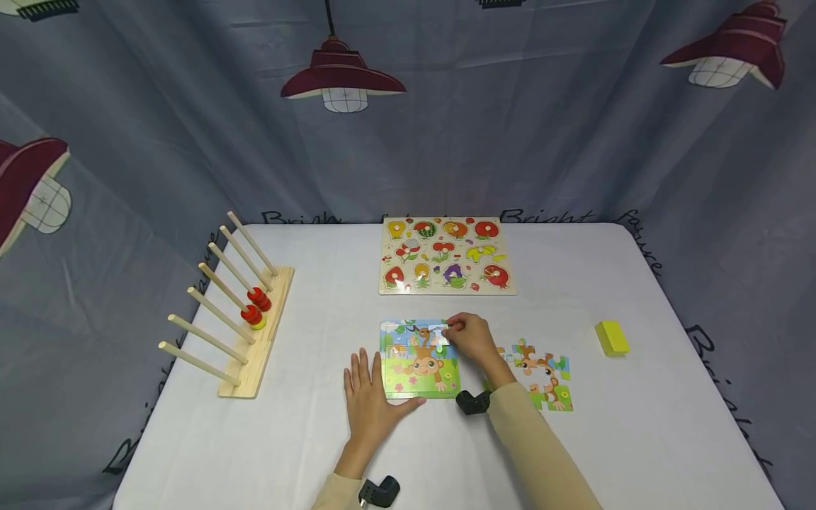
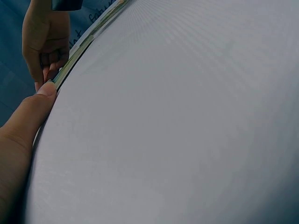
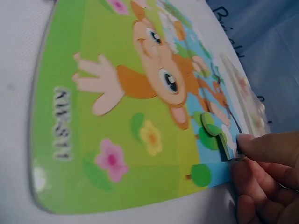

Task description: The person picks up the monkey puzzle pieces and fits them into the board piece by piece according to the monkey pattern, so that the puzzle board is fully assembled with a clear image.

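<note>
A jigsaw board point(image 1: 417, 386) with a monkey picture lies mid-table; several pieces sit in its upper part. My right hand point(image 1: 470, 336) pinches a jigsaw piece point(image 3: 212, 129) between thumb and fingers at the board's upper right corner. In the right wrist view the piece, with a green treetop, stands slightly raised and tilted over the board. My left hand point(image 1: 367, 407) rests beside the board's lower left corner, fingers stretched along the left side and thumb point(image 2: 35, 107) at the near edge. Right of the board, loose monkey jigsaw pieces point(image 1: 561, 398) lie partly behind the right forearm.
At the left stands a wooden peg rack point(image 1: 270, 340) with red rings point(image 1: 258, 299) on two of its tall pegs. A fruit puzzle board point(image 1: 448, 289) lies at the back. A yellow block point(image 1: 612, 338) sits far right on the white table point(image 1: 663, 439).
</note>
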### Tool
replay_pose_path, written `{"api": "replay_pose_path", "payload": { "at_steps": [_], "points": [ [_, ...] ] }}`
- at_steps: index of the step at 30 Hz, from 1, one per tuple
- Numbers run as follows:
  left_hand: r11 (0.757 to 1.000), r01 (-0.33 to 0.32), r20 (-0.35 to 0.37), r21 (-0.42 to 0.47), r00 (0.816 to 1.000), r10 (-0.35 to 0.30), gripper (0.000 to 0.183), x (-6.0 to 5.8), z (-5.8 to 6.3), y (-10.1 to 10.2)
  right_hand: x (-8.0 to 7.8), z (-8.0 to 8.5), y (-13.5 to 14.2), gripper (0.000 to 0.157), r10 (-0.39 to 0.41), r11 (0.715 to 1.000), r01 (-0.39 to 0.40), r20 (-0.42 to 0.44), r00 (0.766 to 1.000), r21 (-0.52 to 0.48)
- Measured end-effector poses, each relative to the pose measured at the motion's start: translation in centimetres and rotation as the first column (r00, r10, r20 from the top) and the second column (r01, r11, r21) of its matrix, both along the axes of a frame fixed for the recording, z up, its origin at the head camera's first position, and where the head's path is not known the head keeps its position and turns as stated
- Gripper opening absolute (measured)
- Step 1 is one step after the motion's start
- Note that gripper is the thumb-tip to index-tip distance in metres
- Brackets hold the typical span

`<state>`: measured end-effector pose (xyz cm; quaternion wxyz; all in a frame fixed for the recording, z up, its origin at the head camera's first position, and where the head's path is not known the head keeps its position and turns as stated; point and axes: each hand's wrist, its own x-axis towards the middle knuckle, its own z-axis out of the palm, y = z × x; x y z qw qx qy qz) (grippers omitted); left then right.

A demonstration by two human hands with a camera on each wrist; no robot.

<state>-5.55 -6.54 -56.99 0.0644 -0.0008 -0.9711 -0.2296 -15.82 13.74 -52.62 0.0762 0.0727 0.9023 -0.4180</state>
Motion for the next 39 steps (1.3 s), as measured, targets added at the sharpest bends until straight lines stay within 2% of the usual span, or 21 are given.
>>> {"api": "replay_pose_path", "payload": {
  "at_steps": [13, 17, 21, 24, 26, 31, 33, 35, 39],
  "points": [
    [1.000, -0.001, 0.000, 0.003, 1.000, 0.001, 0.121, 0.1, 0.1, -0.1, 0.3, -0.8, -0.3, 0.014, 0.027, 0.999, -0.023, -0.105, 0.994, 0.031],
    [1.000, -0.001, 0.000, 0.002, 1.000, 0.001, 0.121, 0.1, 0.1, -0.1, 0.8, -0.7, -0.6, 0.011, 0.036, 0.998, -0.029, -0.139, 0.990, 0.048],
    [1.000, 0.003, 0.002, 0.002, 1.000, -0.003, 0.121, 0.1, 0.0, 0.0, 1.8, -0.8, -0.8, 0.010, 0.083, 0.994, -0.067, -0.200, 0.976, 0.083],
    [1.000, 0.008, -0.002, 0.005, 1.000, -0.008, 0.121, 0.1, -0.1, 0.0, 2.8, -1.0, -1.1, 0.011, 0.147, 0.985, -0.115, -0.264, 0.953, 0.132],
    [1.000, 0.012, -0.003, 0.007, 1.000, -0.012, 0.121, 0.0, 0.0, 0.0, 3.5, -1.1, -1.4, 0.011, 0.213, 0.969, -0.159, -0.316, 0.924, 0.189],
    [1.000, 0.011, -0.001, 0.005, 1.000, -0.011, 0.121, 0.0, 0.1, 0.0, 4.9, -1.1, -2.3, 0.016, 0.411, 0.906, -0.307, -0.431, 0.803, 0.292],
    [1.000, 0.008, -0.002, -0.001, 1.000, -0.008, 0.121, 0.0, 0.1, -0.1, 5.4, -1.1, -2.6, 0.024, 0.470, 0.880, -0.369, -0.432, 0.770, 0.300],
    [1.000, 0.007, -0.006, -0.011, 1.000, -0.007, 0.121, 0.0, 0.1, -0.1, 5.8, -1.0, -3.0, 0.033, 0.517, 0.853, -0.416, -0.397, 0.758, 0.316],
    [0.999, 0.010, -0.014, -0.034, 1.000, -0.010, 0.119, 0.0, 0.1, -0.1, 6.4, -0.9, -3.5, 0.048, 0.578, 0.808, -0.482, -0.297, 0.760, 0.340]
  ]
}}
